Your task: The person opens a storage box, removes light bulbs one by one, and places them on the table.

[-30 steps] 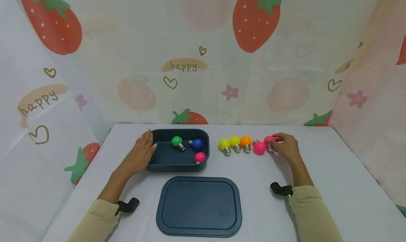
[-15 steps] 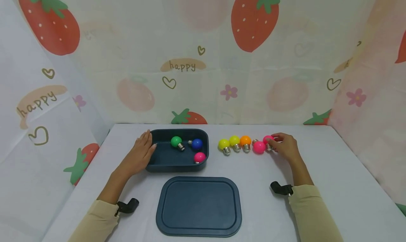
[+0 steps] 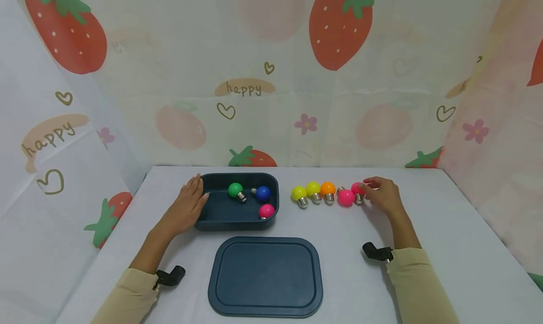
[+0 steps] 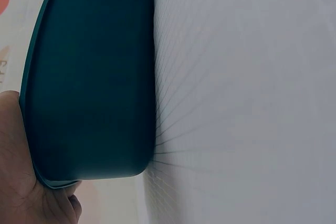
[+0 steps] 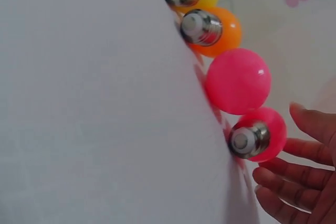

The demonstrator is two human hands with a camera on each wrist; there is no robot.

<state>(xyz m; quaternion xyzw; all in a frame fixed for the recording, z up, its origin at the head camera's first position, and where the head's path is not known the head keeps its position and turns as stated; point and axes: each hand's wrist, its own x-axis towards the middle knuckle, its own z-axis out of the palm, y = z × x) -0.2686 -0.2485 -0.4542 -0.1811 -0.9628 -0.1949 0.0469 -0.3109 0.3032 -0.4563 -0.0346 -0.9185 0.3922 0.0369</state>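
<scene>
- Head view: left hand [image 3: 188, 206] at the left end of the dark box [image 3: 233, 225], fingers nearly straight and side by side, touching its rim.
- Right hand [image 3: 383, 195] beside the outermost pink bulb [image 3: 358, 188], fingers loosely spread; right wrist view leaves contact uncertain.
- That bulb ends a row on the counter [image 3: 348, 281]: two yellow bulbs [image 3: 299, 193], orange bulb [image 3: 328, 188], another pink bulb [image 3: 346, 198].
- Inside box: green bulb [image 3: 235, 189], blue bulb [image 3: 263, 193], third pink bulb [image 3: 267, 211].
- Flat dark lid [image 3: 265, 277] on counter, near side of box.
</scene>
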